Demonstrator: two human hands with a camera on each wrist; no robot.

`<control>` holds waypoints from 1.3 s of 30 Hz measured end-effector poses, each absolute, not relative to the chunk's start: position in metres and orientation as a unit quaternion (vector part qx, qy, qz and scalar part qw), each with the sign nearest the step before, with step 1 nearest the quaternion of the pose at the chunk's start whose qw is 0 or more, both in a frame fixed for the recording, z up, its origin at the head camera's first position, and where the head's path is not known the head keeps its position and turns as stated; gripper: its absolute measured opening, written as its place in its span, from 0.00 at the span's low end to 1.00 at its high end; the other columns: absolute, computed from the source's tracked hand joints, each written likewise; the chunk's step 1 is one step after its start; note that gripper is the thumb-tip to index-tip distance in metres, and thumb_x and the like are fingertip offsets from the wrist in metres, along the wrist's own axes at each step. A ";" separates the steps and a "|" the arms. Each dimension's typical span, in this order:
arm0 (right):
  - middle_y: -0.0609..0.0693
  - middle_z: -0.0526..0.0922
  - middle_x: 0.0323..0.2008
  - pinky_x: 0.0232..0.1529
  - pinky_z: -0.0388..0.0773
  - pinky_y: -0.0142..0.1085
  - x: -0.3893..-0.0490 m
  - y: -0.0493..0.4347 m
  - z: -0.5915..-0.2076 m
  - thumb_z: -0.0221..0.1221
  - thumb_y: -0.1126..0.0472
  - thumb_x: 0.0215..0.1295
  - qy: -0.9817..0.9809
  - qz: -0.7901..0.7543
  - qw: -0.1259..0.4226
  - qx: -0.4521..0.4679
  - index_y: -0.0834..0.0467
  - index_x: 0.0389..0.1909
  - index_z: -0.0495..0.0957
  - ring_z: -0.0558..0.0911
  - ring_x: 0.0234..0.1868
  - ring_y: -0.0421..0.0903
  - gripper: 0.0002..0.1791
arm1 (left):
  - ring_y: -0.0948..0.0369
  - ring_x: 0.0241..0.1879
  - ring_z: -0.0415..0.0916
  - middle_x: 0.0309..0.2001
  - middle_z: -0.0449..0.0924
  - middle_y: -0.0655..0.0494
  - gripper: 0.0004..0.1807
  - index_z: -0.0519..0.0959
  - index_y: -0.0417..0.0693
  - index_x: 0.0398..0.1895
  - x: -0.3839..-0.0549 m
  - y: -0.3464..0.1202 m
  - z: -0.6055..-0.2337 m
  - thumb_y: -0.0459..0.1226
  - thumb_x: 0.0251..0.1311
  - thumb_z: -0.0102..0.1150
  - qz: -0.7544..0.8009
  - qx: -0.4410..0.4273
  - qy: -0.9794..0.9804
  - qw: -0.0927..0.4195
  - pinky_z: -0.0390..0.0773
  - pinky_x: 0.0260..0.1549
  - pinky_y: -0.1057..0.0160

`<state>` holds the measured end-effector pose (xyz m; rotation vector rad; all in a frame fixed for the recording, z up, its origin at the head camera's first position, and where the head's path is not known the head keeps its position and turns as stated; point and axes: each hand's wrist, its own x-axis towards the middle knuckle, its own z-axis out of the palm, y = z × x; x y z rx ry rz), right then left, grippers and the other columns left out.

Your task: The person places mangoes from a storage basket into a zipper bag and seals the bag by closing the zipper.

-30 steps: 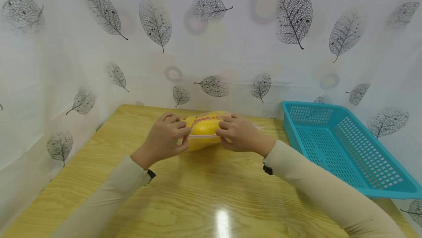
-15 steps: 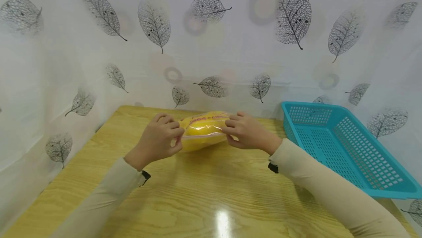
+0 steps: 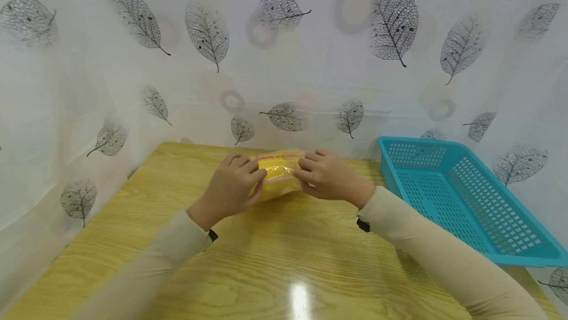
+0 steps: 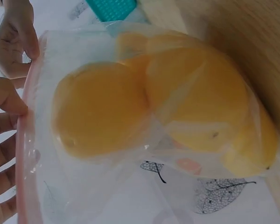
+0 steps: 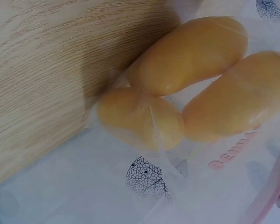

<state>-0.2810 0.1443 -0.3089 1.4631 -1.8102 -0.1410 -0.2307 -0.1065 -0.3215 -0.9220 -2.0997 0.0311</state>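
A clear zip bag [image 3: 279, 189] with a pink closure strip [image 4: 22, 154] stands at the far middle of the table, its mouth edge toward me. Inside are several smooth, oval yellow fruits [image 5: 231, 100], seen through the plastic in both wrist views. My left hand [image 3: 235, 182] pinches the strip between thumb and forefinger at the left part of the mouth. Farther right along the same strip, my right hand [image 3: 328, 177] pinches it too. In the left wrist view the strip runs between the two hands. Red lettering [image 5: 233, 151] marks the bag's side.
A turquoise perforated plastic basket [image 3: 397, 182] stands on the right side of the wooden table [image 3: 266, 261]. Behind the table hangs a white leaf-print curtain [image 3: 301, 73], close to the bag's far side.
My left hand first shifted left along the bag's mouth, then back right, closer to the right hand. The right hand went slightly right, then a little left. The bag stays in place.
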 end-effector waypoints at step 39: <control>0.46 0.70 0.20 0.29 0.58 0.36 -0.290 0.169 -0.315 0.58 0.62 0.56 -0.708 -0.016 0.354 0.611 0.54 0.24 0.70 0.66 0.22 0.42 0.06 | 0.54 0.31 0.75 0.22 0.75 0.59 0.02 0.75 0.51 0.20 -0.236 -0.127 -0.329 0.35 0.44 0.58 -0.013 -0.378 -0.834 0.401 0.74 0.44 0.51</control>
